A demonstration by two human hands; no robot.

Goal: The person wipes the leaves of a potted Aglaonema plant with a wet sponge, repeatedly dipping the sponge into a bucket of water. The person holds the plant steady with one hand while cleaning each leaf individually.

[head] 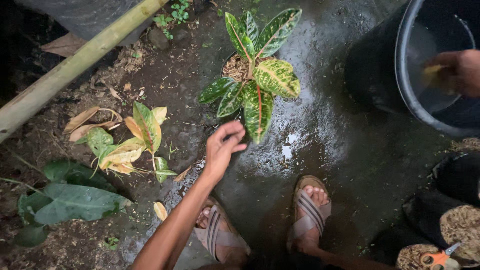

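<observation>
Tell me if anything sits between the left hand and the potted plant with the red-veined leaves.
Nothing visible does. The left hand hangs open just below and left of the potted plant, its fingers close to the lowest drooping leaf. Only bare wet ground lies between them. The right hand is off inside the black bucket.

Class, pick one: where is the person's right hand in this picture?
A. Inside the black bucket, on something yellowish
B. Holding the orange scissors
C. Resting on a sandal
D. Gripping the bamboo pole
A: the right hand is inside the black bucket, closed on something yellowish; the left hand reaches toward the potted plant.
</observation>
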